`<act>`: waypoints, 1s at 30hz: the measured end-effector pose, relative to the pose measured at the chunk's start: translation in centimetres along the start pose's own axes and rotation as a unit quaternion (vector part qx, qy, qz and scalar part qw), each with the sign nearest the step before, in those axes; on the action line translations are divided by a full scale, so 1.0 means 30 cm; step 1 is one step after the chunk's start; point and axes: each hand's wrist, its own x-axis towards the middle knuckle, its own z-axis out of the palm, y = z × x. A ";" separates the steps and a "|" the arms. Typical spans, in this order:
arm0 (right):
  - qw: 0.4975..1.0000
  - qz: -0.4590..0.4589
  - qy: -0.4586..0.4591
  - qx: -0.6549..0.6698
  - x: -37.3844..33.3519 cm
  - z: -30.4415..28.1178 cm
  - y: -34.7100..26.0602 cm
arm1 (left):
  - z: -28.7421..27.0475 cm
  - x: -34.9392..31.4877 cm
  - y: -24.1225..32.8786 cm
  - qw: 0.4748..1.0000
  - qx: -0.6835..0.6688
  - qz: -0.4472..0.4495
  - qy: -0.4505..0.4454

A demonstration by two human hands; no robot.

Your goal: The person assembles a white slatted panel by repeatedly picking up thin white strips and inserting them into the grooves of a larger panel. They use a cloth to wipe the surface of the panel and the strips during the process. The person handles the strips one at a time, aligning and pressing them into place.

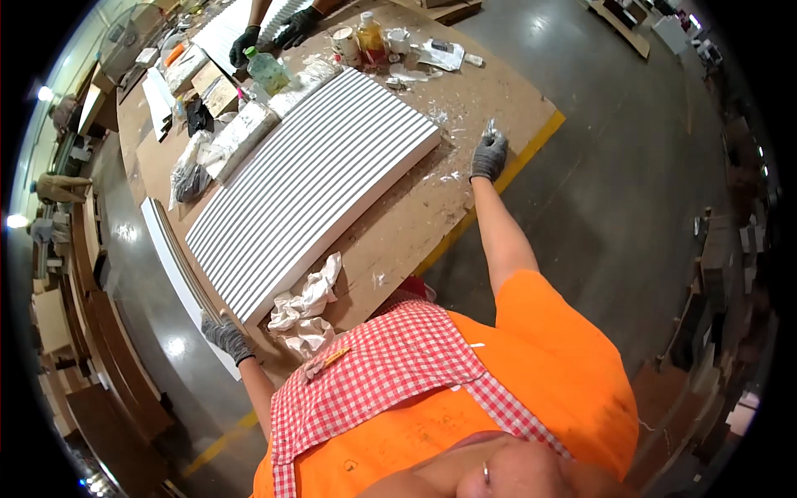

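Note:
A white slatted panel (324,187) with dark grooves lies at a slant across the worktable. At the table's left edge, my left hand (226,339), in a grey glove, is closed around the near part of a long white ridged board (178,270). My right hand (490,156), also gloved in grey, is raised over the table's right edge. Its fingers are pinched around something small and whitish, too small to name. A crumpled white rag (307,303) lies by the panel's near end, between my hands.
The brown worktable (390,241) has a yellow right edge. Beyond the panel stand a green bottle (266,70), an amber bottle (371,37) and a white tub (344,46). Plastic-wrapped bundles (241,141) lie along its far side. Another person's dark-gloved hands (295,29) touch white ridged material (224,37).

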 end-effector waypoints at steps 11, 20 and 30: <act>0.999 -0.004 -0.031 -0.044 0.013 -0.023 0.004 | 0.135 -0.208 0.083 0.933 -0.252 -0.236 -0.105; 0.953 -0.183 -0.160 0.181 -0.095 0.092 -0.041 | 0.105 -0.297 -0.084 0.990 -0.080 -0.059 -0.100; 0.918 -0.010 -0.246 0.310 -0.014 0.066 -0.153 | 0.007 -0.206 0.100 0.904 -0.366 -0.220 -0.016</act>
